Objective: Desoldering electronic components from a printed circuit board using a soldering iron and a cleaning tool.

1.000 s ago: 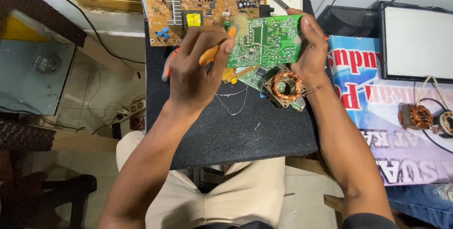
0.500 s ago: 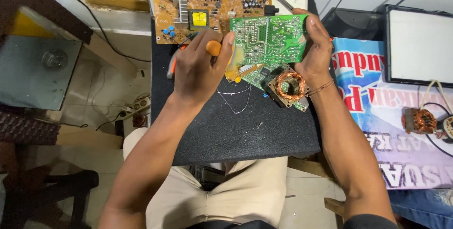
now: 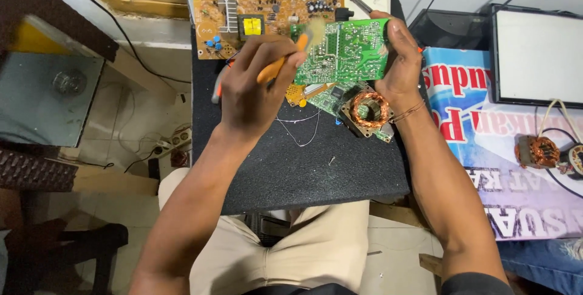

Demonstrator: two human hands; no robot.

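Observation:
My left hand (image 3: 255,85) grips an orange-handled brush (image 3: 285,58), its blurred bristle end against the left edge of a green circuit board (image 3: 343,52). My right hand (image 3: 401,64) holds that board by its right edge, tilted up above a black foam mat (image 3: 303,161). Under the board lie a smaller green board (image 3: 331,94) and a copper wire coil (image 3: 368,109). A tan circuit board (image 3: 261,12) with a yellow transformer sits at the far end of the mat.
Loose thin wires (image 3: 300,125) lie on the mat. A soldering iron tip (image 3: 358,1) points in from the back. At the right lie a printed banner (image 3: 486,131), a dark framed panel (image 3: 537,58) and another copper coil (image 3: 537,151). My knees are below the mat's near edge.
The brush has swung up and right, its bristles now at the green board's upper left edge. The green board stays held in my right hand.

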